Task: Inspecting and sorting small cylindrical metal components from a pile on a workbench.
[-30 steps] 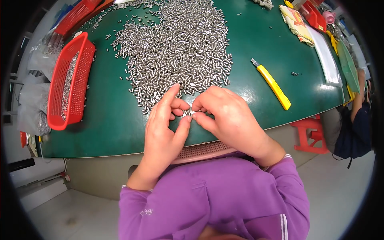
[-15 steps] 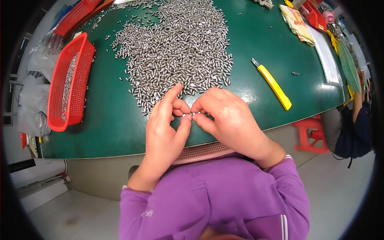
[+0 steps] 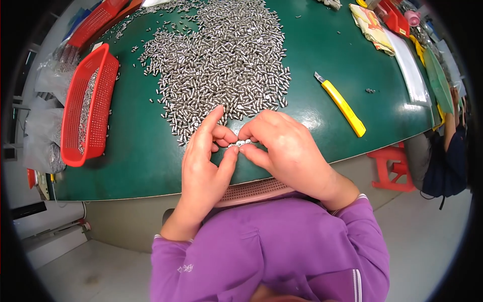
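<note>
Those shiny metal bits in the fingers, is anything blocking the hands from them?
Nothing visible is: the left hand and right hand hold the metal bits at their fingertips. The yellow cutter lies off to the right.

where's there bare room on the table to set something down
Bare table: between the metal pile and yellow cutter, and between the red basket and left hand. Crowded: the pile itself, and the far right around the patterned cloth.

Bright light; white glare on the table (image 3: 322, 120), glints across the pile (image 3: 226, 65). Fisheye bows straight edges; corners black.
</note>
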Demonstrator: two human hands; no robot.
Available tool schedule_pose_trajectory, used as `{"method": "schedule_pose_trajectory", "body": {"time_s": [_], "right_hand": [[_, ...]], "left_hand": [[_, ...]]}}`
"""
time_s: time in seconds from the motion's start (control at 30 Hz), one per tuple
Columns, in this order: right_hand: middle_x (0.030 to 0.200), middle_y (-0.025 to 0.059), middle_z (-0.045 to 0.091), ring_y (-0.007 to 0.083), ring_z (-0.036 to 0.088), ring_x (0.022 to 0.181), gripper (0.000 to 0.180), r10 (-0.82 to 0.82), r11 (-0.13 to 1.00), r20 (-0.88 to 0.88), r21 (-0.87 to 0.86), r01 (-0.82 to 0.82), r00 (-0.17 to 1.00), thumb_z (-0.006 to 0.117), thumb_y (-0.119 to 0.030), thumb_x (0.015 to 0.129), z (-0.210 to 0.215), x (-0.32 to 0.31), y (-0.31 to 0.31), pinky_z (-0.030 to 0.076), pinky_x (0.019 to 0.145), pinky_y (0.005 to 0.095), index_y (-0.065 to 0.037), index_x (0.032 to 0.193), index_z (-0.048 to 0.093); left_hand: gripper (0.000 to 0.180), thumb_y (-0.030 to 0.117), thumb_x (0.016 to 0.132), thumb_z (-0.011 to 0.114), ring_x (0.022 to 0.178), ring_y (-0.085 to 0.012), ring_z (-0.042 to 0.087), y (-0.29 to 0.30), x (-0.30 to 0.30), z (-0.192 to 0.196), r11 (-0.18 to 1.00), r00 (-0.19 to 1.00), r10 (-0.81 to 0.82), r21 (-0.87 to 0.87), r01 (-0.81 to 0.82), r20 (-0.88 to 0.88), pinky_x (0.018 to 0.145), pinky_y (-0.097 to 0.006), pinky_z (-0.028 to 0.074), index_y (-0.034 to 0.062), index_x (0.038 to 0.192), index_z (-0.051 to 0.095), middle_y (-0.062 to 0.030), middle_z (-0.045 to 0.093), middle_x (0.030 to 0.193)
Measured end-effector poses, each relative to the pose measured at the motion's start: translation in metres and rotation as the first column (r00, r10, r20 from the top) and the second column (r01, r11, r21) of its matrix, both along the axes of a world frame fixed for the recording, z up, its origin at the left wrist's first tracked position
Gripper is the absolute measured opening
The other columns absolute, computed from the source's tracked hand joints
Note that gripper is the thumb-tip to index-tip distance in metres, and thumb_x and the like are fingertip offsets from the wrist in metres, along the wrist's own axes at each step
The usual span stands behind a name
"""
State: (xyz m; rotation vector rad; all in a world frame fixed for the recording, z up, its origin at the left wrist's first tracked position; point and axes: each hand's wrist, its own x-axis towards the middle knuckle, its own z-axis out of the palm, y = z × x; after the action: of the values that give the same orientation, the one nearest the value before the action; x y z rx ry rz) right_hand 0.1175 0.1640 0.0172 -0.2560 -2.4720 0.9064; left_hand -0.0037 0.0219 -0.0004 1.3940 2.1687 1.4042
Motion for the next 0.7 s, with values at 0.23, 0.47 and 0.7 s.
{"method": "schedule_pose_trajectory", "body": {"time_s": [0.23, 0.47, 0.7], "right_hand": [[0.087, 0.0068, 0.064, 0.0254, 0.066, 0.079, 0.021, -0.009, 1.000, 0.018, -0.017, 0.009, 1.000, 0.077, -0.006, 0.077, 0.0009, -0.0014, -0.0015, 0.054, 0.068, 0.0386, -0.006, 0.093, 0.065], [0.086, 0.0066, 0.063, 0.0256, 0.064, 0.078, 0.021, -0.027, 1.000, -0.001, 0.009, 0.027, 1.000, 0.077, -0.006, 0.076, 0.0008, -0.0017, -0.0039, 0.053, 0.068, 0.0389, -0.007, 0.093, 0.065], [0.087, 0.0071, 0.062, 0.0269, 0.064, 0.079, 0.022, -0.014, 1.000, -0.001, 0.007, 0.014, 1.000, 0.078, -0.006, 0.076, -0.0010, -0.0010, -0.0019, 0.052, 0.070, 0.0396, -0.006, 0.093, 0.064]], "left_hand": [[0.076, -0.007, 0.081, 0.068, 0.090, -0.0179, 0.060, 0.0016, 0.0005, 0.0012, 0.999, 1.000, 0.011, 0.035, -0.012, 0.016, 0.078, -0.031, 0.049, 0.0012, 0.151, 0.038, -0.0073, 0.063, 0.100], [0.076, -0.008, 0.083, 0.066, 0.091, -0.0181, 0.060, -0.0007, 0.0005, 0.0002, 0.998, 1.000, 0.014, 0.058, -0.014, 0.006, 0.079, -0.031, 0.050, 0.0013, 0.152, 0.037, -0.0077, 0.062, 0.102], [0.078, -0.011, 0.082, 0.066, 0.091, -0.0172, 0.061, 0.0002, 0.0009, -0.0001, 0.999, 1.000, -0.005, 0.038, 0.005, 0.010, 0.081, -0.031, 0.051, 0.0020, 0.153, 0.035, -0.0076, 0.061, 0.103]]}}
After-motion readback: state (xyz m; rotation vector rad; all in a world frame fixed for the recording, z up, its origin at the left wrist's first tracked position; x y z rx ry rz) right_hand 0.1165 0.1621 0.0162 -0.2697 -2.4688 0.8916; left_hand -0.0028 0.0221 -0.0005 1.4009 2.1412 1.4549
